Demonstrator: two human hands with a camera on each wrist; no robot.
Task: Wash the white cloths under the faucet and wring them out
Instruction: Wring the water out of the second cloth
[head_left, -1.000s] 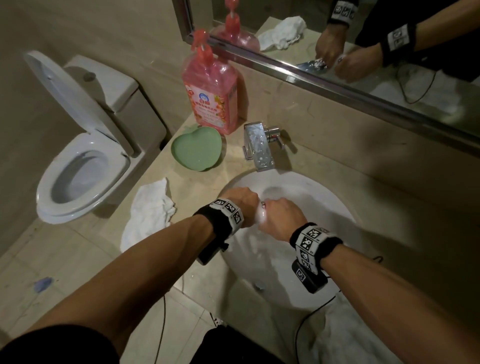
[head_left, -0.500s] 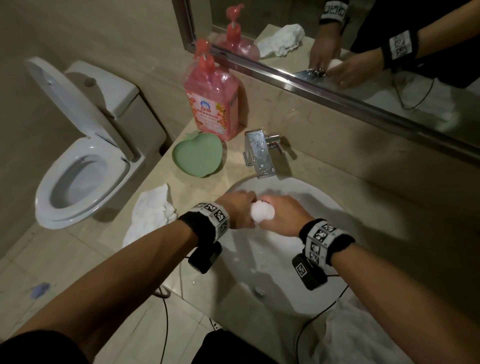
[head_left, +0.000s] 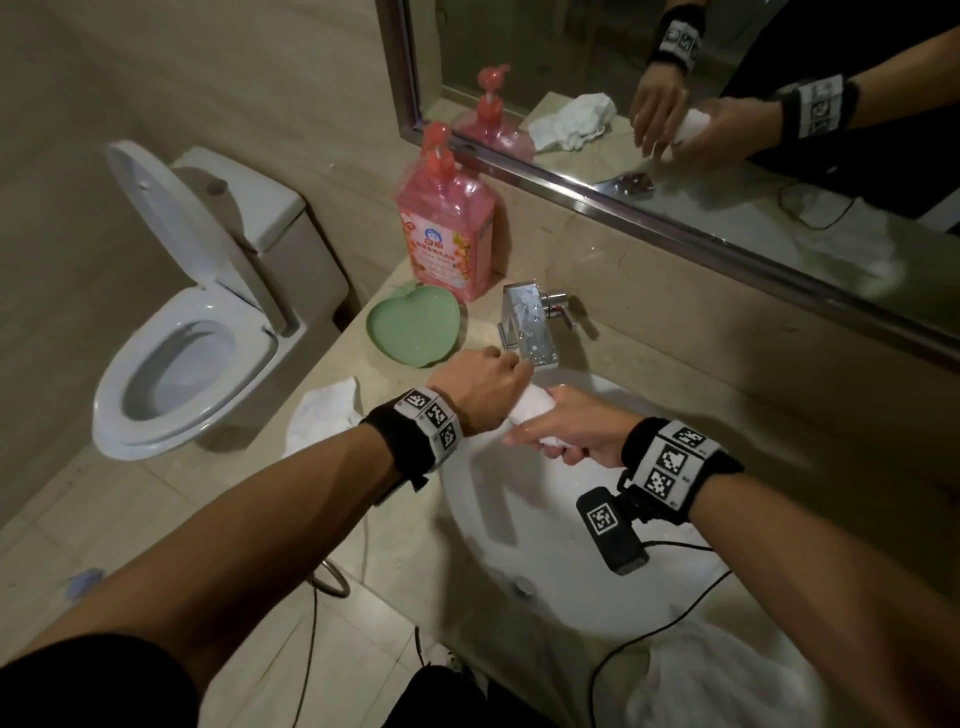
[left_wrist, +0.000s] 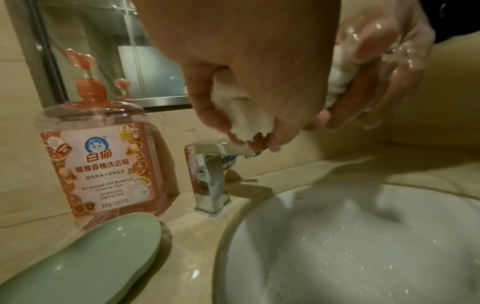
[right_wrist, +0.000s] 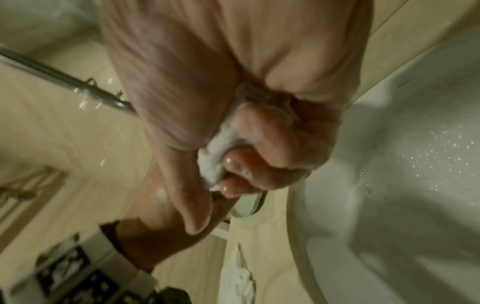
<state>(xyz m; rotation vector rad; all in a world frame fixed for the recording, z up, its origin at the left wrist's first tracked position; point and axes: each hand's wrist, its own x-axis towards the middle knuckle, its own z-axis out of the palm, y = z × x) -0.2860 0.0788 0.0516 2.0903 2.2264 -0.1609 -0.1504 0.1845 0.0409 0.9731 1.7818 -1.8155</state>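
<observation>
Your 2 hands — left hand (head_left: 480, 387), right hand (head_left: 574, 434) — meet over the sink (head_left: 524, 525). The faucet (head_left: 530, 327) stands just beyond them; the bottle (head_left: 447, 234) and dish (head_left: 415, 327) beyond-left — another cloth (head_left: 324, 415) lies left.

A pink soap bottle (head_left: 445, 228) stands at the back of the worktop (head_left: 675, 374). A green heart dish (head_left: 414, 326) sits just in front. A white toilet (head_left: 192, 332) is beside.
</observation>
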